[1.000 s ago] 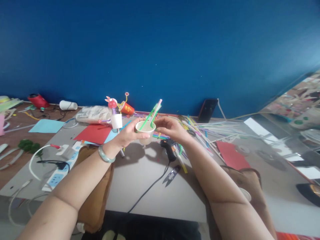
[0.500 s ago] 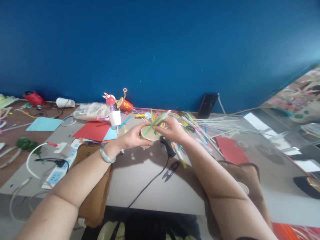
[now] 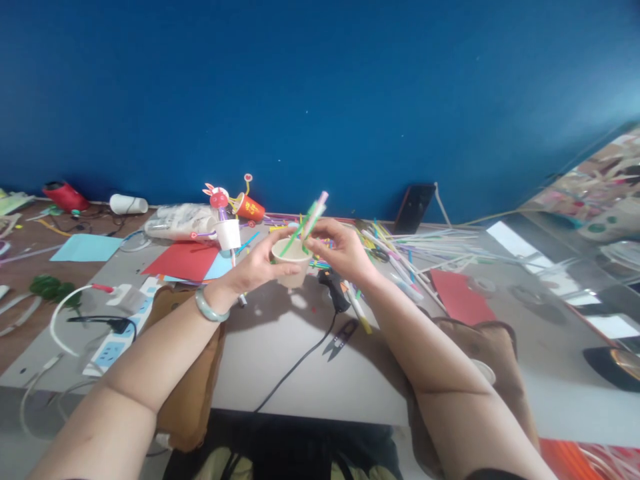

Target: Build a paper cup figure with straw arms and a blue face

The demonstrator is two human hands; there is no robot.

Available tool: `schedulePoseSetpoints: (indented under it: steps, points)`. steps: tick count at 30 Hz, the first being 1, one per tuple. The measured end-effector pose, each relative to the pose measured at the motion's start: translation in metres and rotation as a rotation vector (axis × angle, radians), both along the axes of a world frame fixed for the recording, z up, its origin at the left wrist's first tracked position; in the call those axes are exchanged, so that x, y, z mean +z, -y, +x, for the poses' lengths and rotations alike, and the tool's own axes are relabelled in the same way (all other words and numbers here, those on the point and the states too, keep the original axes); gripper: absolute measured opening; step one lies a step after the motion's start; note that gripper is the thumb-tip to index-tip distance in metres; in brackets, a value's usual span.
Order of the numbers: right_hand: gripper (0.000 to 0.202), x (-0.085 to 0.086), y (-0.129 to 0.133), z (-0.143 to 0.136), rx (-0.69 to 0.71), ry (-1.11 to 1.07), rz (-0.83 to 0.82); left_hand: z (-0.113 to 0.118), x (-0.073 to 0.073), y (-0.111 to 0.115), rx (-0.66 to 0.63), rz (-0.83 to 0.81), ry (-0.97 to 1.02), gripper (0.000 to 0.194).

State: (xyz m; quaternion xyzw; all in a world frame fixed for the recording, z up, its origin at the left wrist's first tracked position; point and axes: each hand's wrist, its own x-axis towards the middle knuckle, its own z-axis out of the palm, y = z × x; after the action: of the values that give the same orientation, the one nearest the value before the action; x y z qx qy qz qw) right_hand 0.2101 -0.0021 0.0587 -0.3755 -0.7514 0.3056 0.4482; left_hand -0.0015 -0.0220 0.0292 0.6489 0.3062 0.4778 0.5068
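My left hand (image 3: 256,268) is wrapped round a pale paper cup (image 3: 292,275), held upright with its mouth tipped slightly towards me. Green and pink drinking straws (image 3: 315,217) stick up out of the cup, leaning right. Fingers of my right hand (image 3: 344,251) pinch the straws near the cup's rim; the fingertips partly cover where they meet it. Below my right hand lies a black hot glue gun (image 3: 338,295) with its cord running towards me. Thread snips (image 3: 342,339) rest on the table nearby.
Loose straws (image 3: 440,241) cover the back right of the table. A white cup with a red figure (image 3: 229,235) stands at left, by red paper (image 3: 183,260). A power strip (image 3: 113,340) lies further left. A phone (image 3: 415,208) leans against the blue wall.
The cup has tilted more upright and moved slightly left. The straws now stand steeper in it, and my right hand has shifted up a little with them.
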Motion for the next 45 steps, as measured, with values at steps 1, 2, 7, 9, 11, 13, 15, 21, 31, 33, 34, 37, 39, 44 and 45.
schedulePoseSetpoints:
  steps: [1,2,7,9,11,13,15,21,31,33,34,37,39,44,45]
  points:
    - [0.049,-0.001,-0.001,-0.001,-0.043,-0.054,-0.028,-0.001,0.001,-0.002,0.047,-0.022,0.069,0.067]
    - [0.056,-0.002,-0.001,-0.002,-0.071,-0.092,-0.066,-0.002,0.003,-0.004,0.098,-0.047,0.144,0.063]
    - [0.047,-0.011,0.004,-0.012,0.088,0.026,-0.373,-0.001,0.006,-0.012,0.256,-0.141,0.428,0.057]
    - [0.04,-0.014,0.009,-0.018,0.186,0.052,-0.457,0.002,0.006,-0.012,0.273,-0.161,0.474,0.056]
    - [0.036,-0.016,0.014,-0.024,0.223,0.022,-0.501,0.004,0.006,-0.011,0.284,-0.171,0.497,0.056]
    - [0.032,-0.017,0.017,-0.028,0.236,-0.028,-0.532,0.005,0.006,-0.01,0.288,-0.172,0.503,0.057]
    - [0.031,-0.02,0.017,-0.03,0.253,-0.09,-0.558,0.005,0.007,-0.009,0.278,-0.164,0.496,0.054]
    - [0.039,-0.036,0.011,-0.03,0.326,-0.145,-0.572,0.0,0.012,-0.01,0.269,-0.2,0.494,0.051]
    - [0.023,-0.023,0.003,-0.014,0.293,0.236,-0.37,0.002,0.007,-0.009,0.212,-0.246,0.41,0.06]
    - [0.031,-0.015,0.001,-0.006,0.265,0.292,-0.327,0.0,0.007,-0.008,0.186,-0.231,0.363,0.065]
    - [0.04,-0.011,0.001,-0.002,0.241,0.287,-0.309,0.0,0.006,-0.008,0.178,-0.219,0.337,0.068]
    - [0.061,0.0,-0.001,0.006,0.134,0.134,-0.215,-0.001,0.003,-0.007,0.135,-0.168,0.253,0.072]
    - [0.062,0.004,0.001,0.008,0.087,0.026,-0.129,0.001,0.0,-0.005,0.104,-0.119,0.199,0.077]
    - [0.032,0.011,0.009,0.006,0.053,0.076,0.132,0.006,-0.005,0.0,0.038,-0.044,0.1,0.098]
    - [0.028,0.012,0.01,0.005,0.063,0.093,0.164,0.006,-0.006,0.001,0.02,-0.033,0.083,0.1]
